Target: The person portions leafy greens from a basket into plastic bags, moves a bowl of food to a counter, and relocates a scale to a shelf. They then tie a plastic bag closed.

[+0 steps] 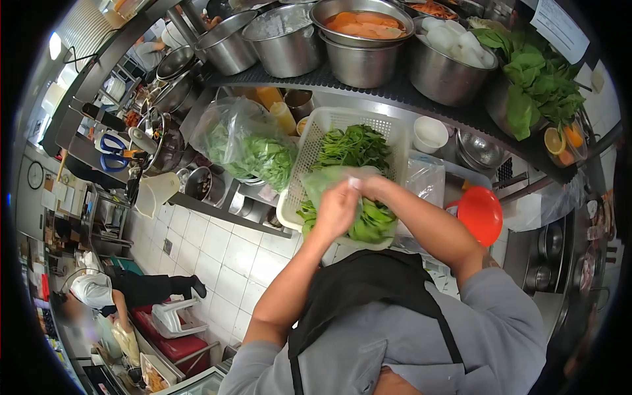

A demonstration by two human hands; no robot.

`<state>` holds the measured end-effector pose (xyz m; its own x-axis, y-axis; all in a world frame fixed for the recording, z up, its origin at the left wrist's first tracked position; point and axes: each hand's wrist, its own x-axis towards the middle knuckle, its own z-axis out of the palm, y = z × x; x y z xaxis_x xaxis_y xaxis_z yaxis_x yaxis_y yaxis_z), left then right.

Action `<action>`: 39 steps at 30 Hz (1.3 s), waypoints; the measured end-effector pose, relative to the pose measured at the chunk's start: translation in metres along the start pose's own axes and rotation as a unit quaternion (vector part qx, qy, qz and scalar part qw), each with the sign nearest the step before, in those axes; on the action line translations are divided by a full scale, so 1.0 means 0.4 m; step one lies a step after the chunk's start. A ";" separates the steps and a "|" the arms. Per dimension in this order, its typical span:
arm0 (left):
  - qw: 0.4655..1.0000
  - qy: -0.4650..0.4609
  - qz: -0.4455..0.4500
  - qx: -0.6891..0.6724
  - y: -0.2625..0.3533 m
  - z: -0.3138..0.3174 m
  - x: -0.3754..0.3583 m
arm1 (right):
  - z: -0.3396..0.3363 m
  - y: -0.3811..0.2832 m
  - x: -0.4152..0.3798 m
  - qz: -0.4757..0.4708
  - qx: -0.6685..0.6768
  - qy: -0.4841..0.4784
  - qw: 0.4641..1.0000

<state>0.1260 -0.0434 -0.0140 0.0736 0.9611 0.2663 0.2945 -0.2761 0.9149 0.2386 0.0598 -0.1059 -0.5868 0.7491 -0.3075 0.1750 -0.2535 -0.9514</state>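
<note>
My left hand (337, 208) and my right hand (375, 188) meet over a pale plastic basket (304, 139). Fingers of both are closed on a thin clear plastic bag (318, 187), which is slightly blurred. Below and beyond my hands, dark green leafy stems (354, 146) lie in the basket's far half. Broader green leaves (374, 224) fill its near end, partly covered by my hands and wrists. To the left of the basket sits a larger clear bag of leafy greens (253, 148).
A shelf above carries steel pots, one topped by a bowl of orange slices (366, 25). On the right are a white bowl (430, 133) and a red bowl (480, 215). Scissors with blue handles (114, 154) hang at left. Another person (99, 289) works at the lower left.
</note>
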 end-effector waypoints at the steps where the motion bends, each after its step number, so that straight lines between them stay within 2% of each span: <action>1: 0.999 -0.026 -0.004 0.026 0.027 -0.003 -0.004 | 0.004 -0.039 0.003 0.000 0.084 -0.028 0.996; 2: 0.997 -0.052 -0.010 0.053 0.059 -0.008 -0.010 | 0.008 -0.078 0.006 0.004 0.166 -0.055 0.985; 4: 0.993 -0.077 -0.036 0.087 0.087 -0.018 -0.012 | 0.003 0.024 0.065 -0.110 0.284 -0.067 0.950; 6: 0.988 -0.080 -0.079 0.104 0.095 -0.044 0.005 | 0.003 0.034 0.078 -0.111 0.208 0.001 0.972; 8: 0.973 -0.045 -0.062 0.219 0.045 -0.084 0.018 | -0.025 0.017 0.097 0.084 0.085 0.083 0.989; 9: 0.955 -0.029 -0.053 0.292 0.027 -0.111 0.014 | -0.014 0.019 0.045 -0.078 0.139 0.071 0.985; 10: 0.931 -0.013 -0.043 0.363 0.008 -0.133 0.012 | -0.011 -0.005 0.025 -0.028 0.196 0.078 0.977; 12: 0.912 0.033 -0.085 0.399 -0.041 -0.170 -0.010 | -0.010 -0.047 0.003 0.072 0.308 0.092 0.944; 13: 0.901 0.056 -0.106 0.417 -0.069 -0.175 -0.021 | -0.031 -0.028 0.023 0.013 0.167 0.100 0.981; 14: 0.966 0.106 -0.169 0.164 -0.114 -0.168 -0.031 | -0.027 0.004 0.039 -0.014 0.157 0.133 0.979; 15: 0.959 0.148 -0.221 -0.101 -0.122 -0.155 -0.029 | -0.008 0.008 0.040 -0.042 0.146 0.165 0.975; 16: 0.879 0.180 -0.256 -0.359 -0.128 -0.142 -0.029 | 0.007 0.010 0.042 -0.070 0.133 0.197 0.969; 17: 0.845 0.191 -0.248 -0.434 -0.133 -0.109 -0.033 | 0.018 0.012 0.043 -0.061 0.100 0.238 0.964; 20: 0.940 0.074 -0.267 -0.201 -0.127 -0.063 -0.075 | 0.023 0.066 0.101 -0.021 -0.055 0.326 0.943; 21: 0.976 0.039 -0.193 -0.089 -0.110 -0.034 -0.093 | 0.016 0.097 0.138 0.006 -0.127 0.346 0.930; 22: 0.993 0.004 -0.113 0.025 -0.076 -0.009 -0.103 | 0.006 0.133 0.177 0.031 -0.211 0.350 0.912; 23: 0.984 -0.013 -0.165 0.058 0.000 -0.008 -0.100 | -0.004 0.169 0.213 0.053 -0.306 0.345 0.886; 24: 0.983 0.023 -0.156 0.098 -0.008 -0.012 -0.090 | -0.015 0.202 0.241 0.055 -0.387 0.336 0.857; 25: 0.978 0.059 -0.145 0.138 -0.026 -0.021 -0.076 | -0.001 0.110 0.155 0.033 -0.200 0.311 0.929; 26: 0.971 0.094 -0.133 0.175 -0.042 -0.032 -0.061 | 0.062 -0.016 0.046 0.010 0.002 0.335 0.942; 28: 0.972 0.127 -0.121 0.157 -0.059 -0.075 -0.021 | 0.010 -0.008 0.038 -0.158 -0.188 0.241 0.939; 29: 0.976 0.134 -0.116 0.123 -0.063 -0.093 -0.006 | 0.007 -0.002 0.023 -0.137 -0.266 0.218 0.929; 31: 0.982 0.145 -0.110 0.049 -0.057 -0.108 0.018 | 0.010 -0.130 -0.065 -0.094 -0.419 0.184 0.884; 32: 0.984 0.143 -0.110 0.009 -0.050 -0.107 0.024 | 0.033 -0.171 -0.118 -0.064 -0.413 0.206 0.885; 33: 0.985 0.145 -0.092 0.019 -0.081 -0.109 0.026 | 0.032 -0.159 -0.120 -0.031 -0.526 0.156 0.836; 34: 0.988 0.139 -0.069 0.022 -0.118 -0.108 0.026 | 0.052 -0.134 -0.118 -0.009 -0.486 0.206 0.849; 35: 0.988 0.120 -0.082 0.048 -0.109 -0.110 0.024 | 0.086 -0.159 -0.156 -0.043 -0.444 0.266 0.854; 36: 0.987 0.140 -0.084 -0.005 -0.121 -0.095 0.018 | 0.102 -0.197 -0.197 -0.110 -0.487 0.213 0.839; 37: 0.990 0.078 -0.115 0.015 -0.065 -0.089 0.033 | 0.111 -0.108 -0.090 -0.122 -0.432 0.227 0.864; 38: 0.998 0.039 -0.040 -0.002 -0.024 -0.066 0.027 | 0.128 -0.040 -0.015 -0.170 -0.283 0.275 0.903; 39: 0.998 -0.013 -0.048 0.028 -0.005 -0.066 0.012 | 0.128 -0.016 0.042 -0.164 -0.284 0.222 0.918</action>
<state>0.1007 -0.0386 -0.0066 0.0675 0.9832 0.1694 0.3535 -0.1823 0.9175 0.1870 0.0427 -0.1040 -0.3237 0.9358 0.1396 0.5041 0.2954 -0.8115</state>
